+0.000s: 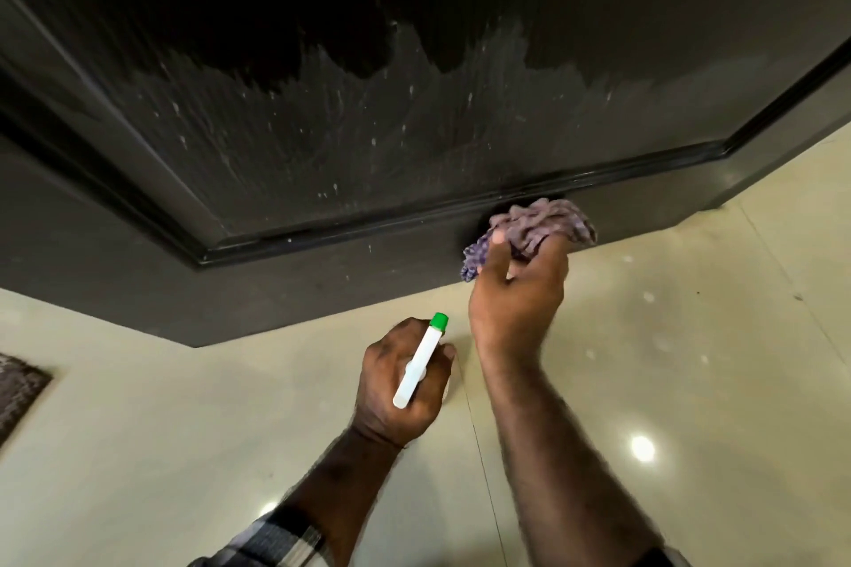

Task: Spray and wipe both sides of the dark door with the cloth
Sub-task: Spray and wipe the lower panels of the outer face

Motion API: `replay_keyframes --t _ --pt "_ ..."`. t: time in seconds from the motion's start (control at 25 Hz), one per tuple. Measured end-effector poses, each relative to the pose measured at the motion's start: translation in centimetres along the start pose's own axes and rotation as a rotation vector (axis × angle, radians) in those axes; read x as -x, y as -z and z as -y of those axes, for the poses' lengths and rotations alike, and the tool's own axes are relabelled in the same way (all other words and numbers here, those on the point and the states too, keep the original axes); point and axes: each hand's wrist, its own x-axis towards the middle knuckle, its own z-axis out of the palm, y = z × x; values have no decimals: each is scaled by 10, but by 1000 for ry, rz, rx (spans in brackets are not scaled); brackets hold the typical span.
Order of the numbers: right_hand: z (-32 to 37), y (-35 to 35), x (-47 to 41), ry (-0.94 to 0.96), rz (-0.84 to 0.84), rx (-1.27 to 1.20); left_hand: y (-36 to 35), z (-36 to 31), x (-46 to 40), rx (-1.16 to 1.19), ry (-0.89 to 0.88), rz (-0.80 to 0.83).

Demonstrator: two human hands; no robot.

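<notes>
You face one dark door (368, 129) filling the upper frame above a glossy cream tile floor (667, 359), its lower panel streaked with wet spray, with one rug (18, 387) corner at the left edge. Your right hand (518, 295), arm stretched forward at centre right, clutches one bunched purple cloth (534, 228) against the door's bottom rail. Your left hand (398, 382), lower centre, is wrapped around one white spray bottle (416, 364) with a green nozzle, pointing up toward the door.
</notes>
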Motion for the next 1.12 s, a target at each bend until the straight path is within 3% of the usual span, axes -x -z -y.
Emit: replay_keyframes --t 0.08,0.12,0.2,0.28,0.4,0.48,0.52,0.56,0.64,0.72,0.76,0.84,0.96,1.04,1.12 --pt "-35 -5 19 120 61 144 10 5 -2 -23 3 -15" --pt "-50 -10 23 52 158 147 15 9 -2 -24 13 -19" --pt "-50 -22 16 -312 292 70 26 16 -4 -35 19 -22" --pt "-41 -30 12 -408 203 -28 39 20 -5 -75 19 -48" --pt "8 -18 20 30 -17 -96 53 16 -8 -55 48 -58" --pt "10 -12 28 377 -26 -28 58 14 -6 -58 56 -55" --pt "1 -16 33 465 8 86 63 16 -4 -57 68 -59" --pt "-20 -22 38 458 91 202 69 18 -2 -45 82 -69" --pt "-37 -27 50 160 286 244 80 18 4 -24 98 -97" --pt "-22 -33 51 -97 222 94 86 16 6 -34 93 -105" --pt "-12 -40 51 -112 166 15 88 16 6 -49 91 -103" --pt "16 -43 62 150 112 -36 89 17 5 -83 74 -99" --pt "0 -49 79 745 307 195 96 22 5 -94 65 -95" --pt "-34 -48 84 733 510 458 105 20 12 -71 89 -127" --pt "-30 -45 88 590 546 353 116 17 19 -44 113 -154"
